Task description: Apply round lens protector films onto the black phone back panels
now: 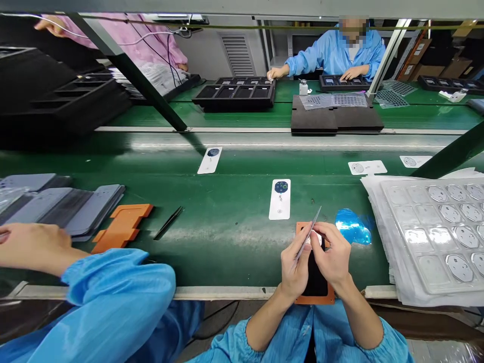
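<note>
In the head view, lower right of centre, the person's left hand (294,267) pinches a thin grey panel (314,220) between thumb and fingers, tilted and seen nearly edge-on. The right hand (335,254) is closed at the fingertips on a small pale piece (318,238) close against the panel; whether the 2 touch is hidden by the fingers. Both hands are over an orange holder (315,300) with a black slab (316,282) lying in it, at the bottom of the frame.

For good work here, I judge that a light pinch on the panel's long edges matters most – pressing on its faces could smudge or bend it. The small piece looks easy to crease or drop, so steady fingertips and a slow, square approach would help. Turning the panel to face the eyes a little more would likely make the meeting edges easier to see.

Just right of the hands lies a crumpled blue film (351,227), best kept out from under the wrists. At the far right, a clear tray (423,289) holds round pieces in rows – a sleeve could catch its rim. Above the hands lies 1 white card (280,206).
</note>
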`<control>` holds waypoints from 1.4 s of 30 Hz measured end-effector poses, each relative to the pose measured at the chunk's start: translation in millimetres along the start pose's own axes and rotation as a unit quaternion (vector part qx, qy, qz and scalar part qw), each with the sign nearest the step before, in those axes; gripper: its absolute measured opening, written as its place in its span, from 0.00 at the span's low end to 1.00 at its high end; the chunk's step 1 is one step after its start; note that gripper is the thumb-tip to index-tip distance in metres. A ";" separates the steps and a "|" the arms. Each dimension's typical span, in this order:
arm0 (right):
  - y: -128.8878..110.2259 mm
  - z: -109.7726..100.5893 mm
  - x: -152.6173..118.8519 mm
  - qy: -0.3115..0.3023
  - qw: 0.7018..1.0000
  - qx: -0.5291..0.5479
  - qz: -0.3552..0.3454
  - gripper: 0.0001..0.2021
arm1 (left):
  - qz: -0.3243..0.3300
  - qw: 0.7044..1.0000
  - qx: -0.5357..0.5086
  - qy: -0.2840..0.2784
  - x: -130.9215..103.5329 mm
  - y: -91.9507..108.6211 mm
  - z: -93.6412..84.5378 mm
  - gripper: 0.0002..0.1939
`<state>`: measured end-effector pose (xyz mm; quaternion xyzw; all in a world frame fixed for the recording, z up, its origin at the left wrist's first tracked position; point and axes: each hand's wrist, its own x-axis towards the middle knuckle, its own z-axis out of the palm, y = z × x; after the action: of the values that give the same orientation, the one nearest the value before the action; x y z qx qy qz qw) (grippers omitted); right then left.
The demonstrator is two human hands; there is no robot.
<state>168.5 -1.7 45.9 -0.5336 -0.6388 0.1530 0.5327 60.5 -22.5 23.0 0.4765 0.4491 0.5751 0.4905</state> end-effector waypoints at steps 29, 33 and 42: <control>4.4 3.6 0.8 -0.029 0.997 -0.064 0.039 0.07 | -0.048 0.998 -0.015 -0.028 -4.0 -1.0 0.0 0.23; 42.4 -19.7 13.9 -0.038 0.974 -0.171 0.146 0.06 | -0.168 0.970 -0.159 0.072 12.0 -8.4 -10.5 0.22; 80.7 -94.7 13.0 -0.127 0.903 -0.384 0.144 0.09 | -0.163 0.983 -0.081 -0.002 30.8 20.0 -59.1 0.17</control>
<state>292.1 5.0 27.5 -0.7592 -0.6262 0.0376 0.1737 -2.6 2.8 37.5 0.3565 0.4714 0.5210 0.6158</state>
